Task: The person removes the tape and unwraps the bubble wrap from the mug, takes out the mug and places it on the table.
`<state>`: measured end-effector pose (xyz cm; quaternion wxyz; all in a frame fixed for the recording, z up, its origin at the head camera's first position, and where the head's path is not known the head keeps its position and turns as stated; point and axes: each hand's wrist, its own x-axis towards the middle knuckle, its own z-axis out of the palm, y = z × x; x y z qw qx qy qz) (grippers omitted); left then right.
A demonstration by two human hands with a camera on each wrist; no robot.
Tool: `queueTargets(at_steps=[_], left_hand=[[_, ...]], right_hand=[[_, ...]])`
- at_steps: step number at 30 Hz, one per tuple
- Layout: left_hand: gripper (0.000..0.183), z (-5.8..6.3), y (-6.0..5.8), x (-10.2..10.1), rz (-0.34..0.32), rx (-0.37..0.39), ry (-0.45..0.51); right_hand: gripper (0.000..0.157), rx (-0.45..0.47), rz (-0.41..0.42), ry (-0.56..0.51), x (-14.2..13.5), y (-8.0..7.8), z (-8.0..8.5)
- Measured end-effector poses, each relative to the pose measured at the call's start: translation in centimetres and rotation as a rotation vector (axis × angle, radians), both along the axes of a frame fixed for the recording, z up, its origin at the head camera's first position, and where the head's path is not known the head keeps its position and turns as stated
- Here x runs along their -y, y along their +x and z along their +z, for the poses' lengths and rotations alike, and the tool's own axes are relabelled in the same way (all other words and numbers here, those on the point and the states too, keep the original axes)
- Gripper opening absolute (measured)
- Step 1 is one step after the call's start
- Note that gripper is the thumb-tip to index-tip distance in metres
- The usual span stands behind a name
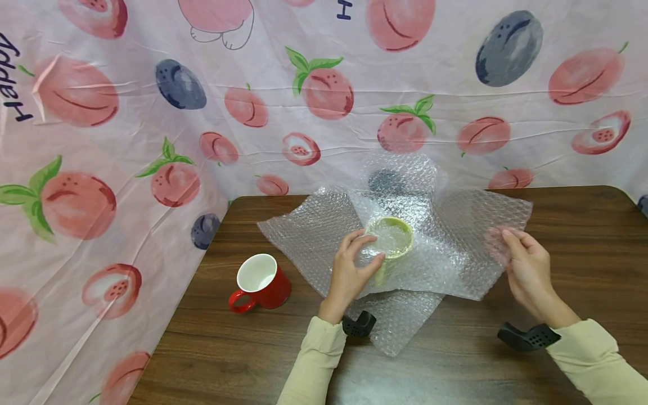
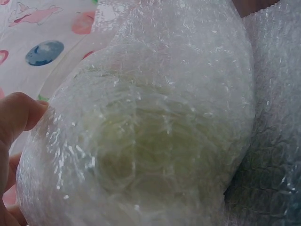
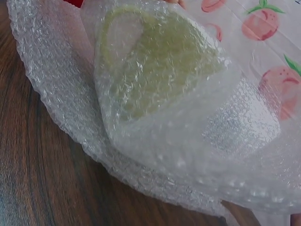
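Note:
A yellow-green mug (image 1: 406,242) stands upright on a spread of clear bubble wrap (image 1: 319,228), part of it drawn over the mug. With thumb and fingers curved round its left side, my left hand (image 1: 349,267) holds the mug through the film. The right wrist view shows the mug's handle and green side (image 3: 164,70) under the layer. Out to the right, my right hand (image 1: 531,267) pinches the edge of a wide flap of the wrap. In the left wrist view the covered mug (image 2: 155,146) looks blurred beneath the bubbles, with left fingertips (image 2: 28,110) at its side.
A red mug (image 1: 273,289) with a white inside stands left of the wrap, its handle to the left. The brown wooden table (image 1: 202,349) ends at a fruit-printed cloth (image 1: 334,135) behind and at the left. One wrap corner leans up against the cloth.

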<state>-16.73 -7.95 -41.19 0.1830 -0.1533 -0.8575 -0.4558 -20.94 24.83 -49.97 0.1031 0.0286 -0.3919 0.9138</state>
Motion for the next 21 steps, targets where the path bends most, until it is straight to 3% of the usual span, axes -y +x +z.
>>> queueTargets(at_steps=[3,6,12,21], left_hand=[[0.032,-0.1,0.0,0.0,0.000,0.004,-0.002],[0.032,-0.1,0.0,0.1,-0.003,0.013,-0.003],[0.031,-0.2,0.0,0.1,-0.006,0.015,-0.002],[0.032,-0.2,-0.1,0.1,-0.003,0.011,-0.008]], right_hand=[[0.019,0.057,-0.009,0.035,0.1,0.7,1.0],[0.016,0.136,-0.018,0.063,0.8,1.9,3.2],[0.009,0.151,0.028,-0.060,2.2,3.9,6.5],[0.007,0.259,0.022,-0.016,1.7,4.1,6.6]])
